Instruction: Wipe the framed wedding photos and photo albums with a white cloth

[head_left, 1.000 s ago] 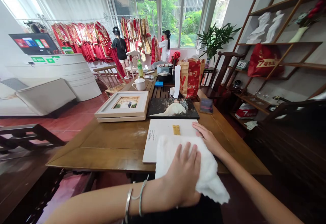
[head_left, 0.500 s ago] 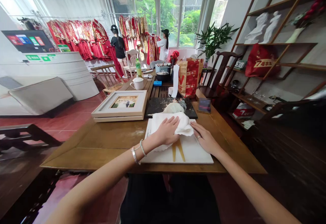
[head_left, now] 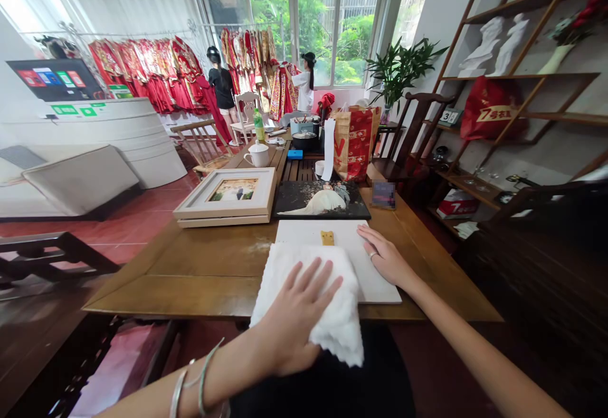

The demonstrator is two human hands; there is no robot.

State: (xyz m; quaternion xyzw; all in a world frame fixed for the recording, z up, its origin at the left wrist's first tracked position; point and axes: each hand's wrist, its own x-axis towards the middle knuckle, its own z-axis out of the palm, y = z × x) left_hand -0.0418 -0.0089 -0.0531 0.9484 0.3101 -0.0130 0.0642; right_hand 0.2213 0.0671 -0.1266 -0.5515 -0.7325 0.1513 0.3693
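Note:
A white cloth (head_left: 327, 316) lies under my left hand (head_left: 299, 304), which is flat with its fingers spread. The cloth covers the near left part of a white board (head_left: 349, 231) and hangs over the table's front edge. A small golden-yellow figure (head_left: 327, 237) shows on the board above the cloth; the golden part nearer me is hidden. My right hand (head_left: 387, 256) rests on the board's right side, its fingers stretched out. Just beyond the board lies a dark picture panel (head_left: 294, 196) showing a pale gown.
Left on the wooden table (head_left: 204, 278) are stacked picture frames (head_left: 228, 193). Farther back stand a white lidded cup (head_left: 259, 155), a green bottle (head_left: 259, 125) and a red-brown paper bag (head_left: 354, 142). A small dark sign (head_left: 383, 194) stands at right. Two people are by the clothes racks.
My left hand and the cloth have come down the board towards me, uncovering its far part and the dark picture panel. My right hand stays at the board's right side.

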